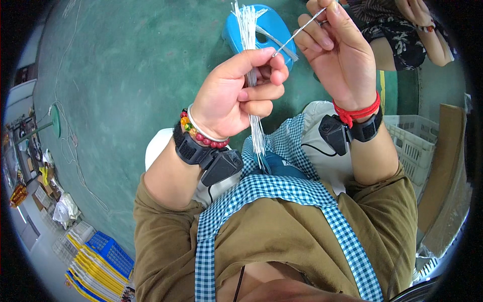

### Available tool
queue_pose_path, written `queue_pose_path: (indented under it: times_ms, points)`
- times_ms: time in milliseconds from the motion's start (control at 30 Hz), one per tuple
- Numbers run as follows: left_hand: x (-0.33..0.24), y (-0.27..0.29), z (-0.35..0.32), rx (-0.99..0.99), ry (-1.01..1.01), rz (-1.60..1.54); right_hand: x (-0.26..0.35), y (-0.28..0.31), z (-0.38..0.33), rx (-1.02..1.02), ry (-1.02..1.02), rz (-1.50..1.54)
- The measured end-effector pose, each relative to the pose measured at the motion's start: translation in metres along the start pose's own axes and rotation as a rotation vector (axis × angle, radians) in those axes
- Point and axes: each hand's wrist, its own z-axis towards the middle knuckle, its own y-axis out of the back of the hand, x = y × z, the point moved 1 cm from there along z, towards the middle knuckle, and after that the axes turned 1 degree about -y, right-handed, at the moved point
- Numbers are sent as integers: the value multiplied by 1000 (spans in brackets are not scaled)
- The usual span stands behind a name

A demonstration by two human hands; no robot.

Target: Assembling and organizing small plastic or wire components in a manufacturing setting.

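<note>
My left hand (229, 93) has its fingers wrapped round a bundle of thin whitish wires (246, 30), which fans out above the fist and hangs down below it. Between that hand's thumb and forefinger is pinched one end of a single twisted silvery strand (301, 30). It slants up to my right hand (347, 65), whose thumb and forefinger pinch the other end near the top edge. Past the bundle stands a blue plastic stool (274, 20) with a few more pale wires (282, 44) lying on it.
At the upper right sits another person (397, 35), close to my right hand. White plastic crates (412, 146) and a cardboard sheet (440, 161) stand on my right. Stacked yellow and blue crates (103, 261) are at the lower left. A cable (75, 156) runs over the green floor (131, 65).
</note>
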Motion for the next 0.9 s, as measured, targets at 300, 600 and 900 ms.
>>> queue_pose_path:
  times_ms: [300,600,900]
  points:
    - [2,-2,3,125,8,-7,-14,31,37,998,54,497]
    - [3,-6,3,98,-18,34,-11,33,36,992,104,431]
    - [12,-13,6,-295,-418,821,-14,41,26,826,119,411]
